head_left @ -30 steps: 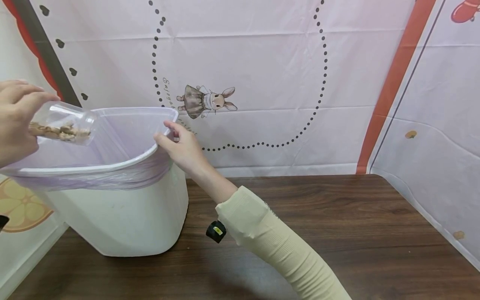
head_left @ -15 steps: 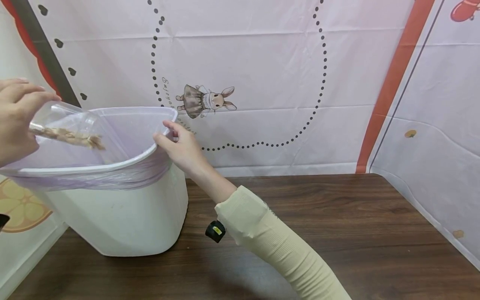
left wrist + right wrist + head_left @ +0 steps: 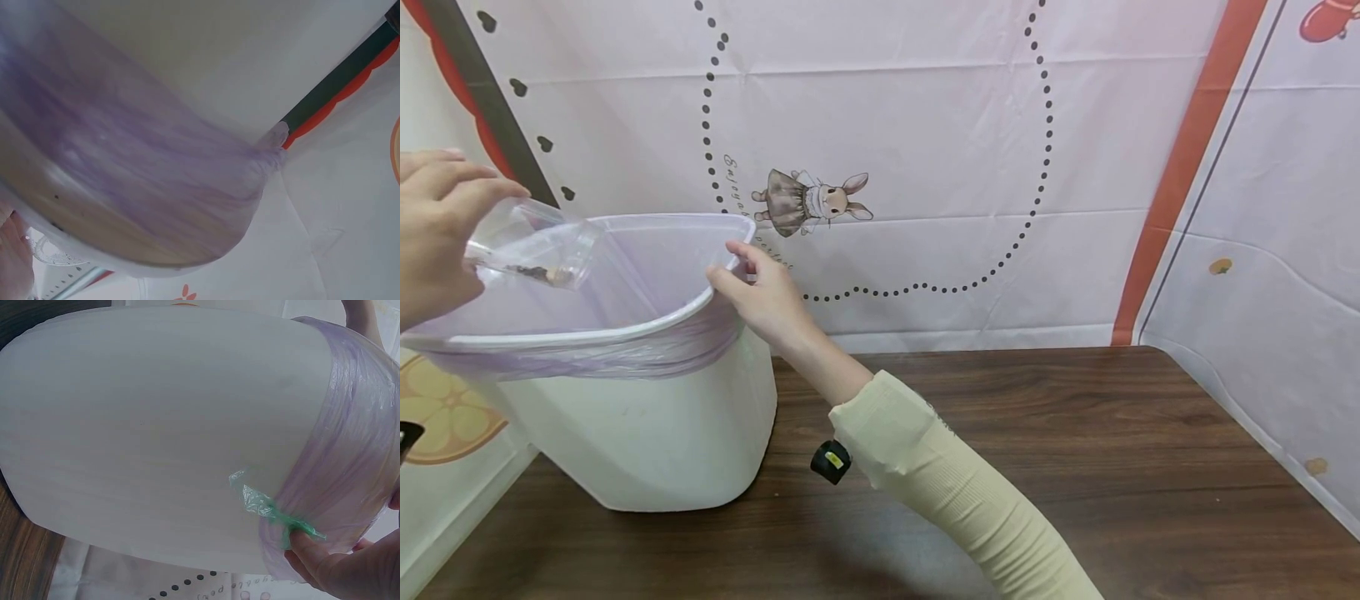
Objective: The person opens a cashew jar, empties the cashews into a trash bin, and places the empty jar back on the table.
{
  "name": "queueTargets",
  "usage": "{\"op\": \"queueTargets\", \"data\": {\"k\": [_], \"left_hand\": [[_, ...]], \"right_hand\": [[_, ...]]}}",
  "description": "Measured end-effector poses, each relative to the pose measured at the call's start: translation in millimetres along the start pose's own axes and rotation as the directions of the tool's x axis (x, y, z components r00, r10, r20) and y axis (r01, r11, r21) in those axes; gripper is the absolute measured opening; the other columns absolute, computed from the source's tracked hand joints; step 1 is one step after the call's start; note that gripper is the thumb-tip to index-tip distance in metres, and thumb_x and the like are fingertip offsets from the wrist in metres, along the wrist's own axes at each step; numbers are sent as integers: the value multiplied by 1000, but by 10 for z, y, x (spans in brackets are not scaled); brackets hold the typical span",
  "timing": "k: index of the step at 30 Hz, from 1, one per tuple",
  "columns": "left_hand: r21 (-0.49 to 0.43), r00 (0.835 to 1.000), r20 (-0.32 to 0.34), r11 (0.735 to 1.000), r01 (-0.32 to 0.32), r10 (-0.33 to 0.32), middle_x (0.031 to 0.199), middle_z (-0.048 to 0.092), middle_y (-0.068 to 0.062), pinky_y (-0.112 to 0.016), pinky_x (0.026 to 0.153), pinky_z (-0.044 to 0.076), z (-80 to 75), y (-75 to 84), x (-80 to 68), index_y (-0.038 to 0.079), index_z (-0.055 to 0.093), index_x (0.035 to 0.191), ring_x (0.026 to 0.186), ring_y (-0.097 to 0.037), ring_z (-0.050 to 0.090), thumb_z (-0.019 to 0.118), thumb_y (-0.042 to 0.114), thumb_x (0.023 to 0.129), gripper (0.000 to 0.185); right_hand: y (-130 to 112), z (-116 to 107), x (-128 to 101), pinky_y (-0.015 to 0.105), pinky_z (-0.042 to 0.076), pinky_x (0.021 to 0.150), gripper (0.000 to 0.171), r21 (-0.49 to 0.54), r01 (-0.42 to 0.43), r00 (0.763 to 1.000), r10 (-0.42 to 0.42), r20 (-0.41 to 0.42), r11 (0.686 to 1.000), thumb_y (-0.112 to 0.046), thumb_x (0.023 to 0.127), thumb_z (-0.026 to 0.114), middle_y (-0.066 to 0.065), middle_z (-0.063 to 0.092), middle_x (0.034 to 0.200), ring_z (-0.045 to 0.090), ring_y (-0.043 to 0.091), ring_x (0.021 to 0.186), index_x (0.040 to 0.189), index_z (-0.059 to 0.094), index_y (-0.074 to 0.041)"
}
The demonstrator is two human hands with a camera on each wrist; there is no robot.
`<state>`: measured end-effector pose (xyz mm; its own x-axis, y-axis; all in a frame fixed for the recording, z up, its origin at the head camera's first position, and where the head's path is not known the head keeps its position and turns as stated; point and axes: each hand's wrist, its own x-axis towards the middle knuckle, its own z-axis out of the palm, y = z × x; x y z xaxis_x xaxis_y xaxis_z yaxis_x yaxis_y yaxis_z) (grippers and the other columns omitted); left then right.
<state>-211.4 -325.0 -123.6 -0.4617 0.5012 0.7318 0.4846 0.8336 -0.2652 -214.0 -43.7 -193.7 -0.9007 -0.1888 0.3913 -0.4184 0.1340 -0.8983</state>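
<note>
At the left edge of the head view my left hand [image 3: 437, 233] grips a clear plastic jar [image 3: 542, 229], tipped with its mouth down toward the right over a white trash can [image 3: 685, 442]. A few dark and tan bits [image 3: 546, 273] lie along the jar's lower side. A pale purple trash bag [image 3: 647, 358] lines the can and folds over its rim. My right hand [image 3: 767, 296] holds the rim at the right corner, thumb outside. In the right wrist view, a crumpled green-tinted plastic scrap [image 3: 259, 503] sticks out at that thumb, against the bag.
The can stands on a dark wood table [image 3: 1037, 450], at its left side. A printed cloth [image 3: 910, 167] with a rabbit hangs directly behind, and another cloth [image 3: 1262, 275] borders the right. A small black device [image 3: 831, 462] sits below my right sleeve.
Tan pieces in the jar slid to its mouth and dropped into the can; only a few bits show inside now. My left hand shifted slightly; the right hand stayed on the rim.
</note>
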Motion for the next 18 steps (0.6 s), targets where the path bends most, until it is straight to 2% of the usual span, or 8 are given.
{"op": "queueTargets", "data": {"k": [8, 18], "left_hand": [[15, 1000, 14, 1000, -22, 21, 113, 47, -33, -41, 111, 10, -5, 26, 13, -4, 51, 107, 131, -37, 26, 54, -27, 30, 80], [10, 994, -1, 994, -112, 112, 114, 48, -33, -45, 110, 8, 11, 15, 26, -3, 53, 103, 134, -33, 23, 51, -28, 27, 79]], "right_hand": [[2, -2, -3, 15, 45, 75, 49, -12, -2, 1000, 1, -6, 1000, -27, 86, 58, 5, 58, 112, 54, 9, 97, 131, 48, -11], [4, -10, -6, 16, 45, 77, 49, -5, -12, 1000, 12, -4, 1000, -26, 86, 58, 7, 56, 119, 54, 12, 102, 132, 48, -12]]}}
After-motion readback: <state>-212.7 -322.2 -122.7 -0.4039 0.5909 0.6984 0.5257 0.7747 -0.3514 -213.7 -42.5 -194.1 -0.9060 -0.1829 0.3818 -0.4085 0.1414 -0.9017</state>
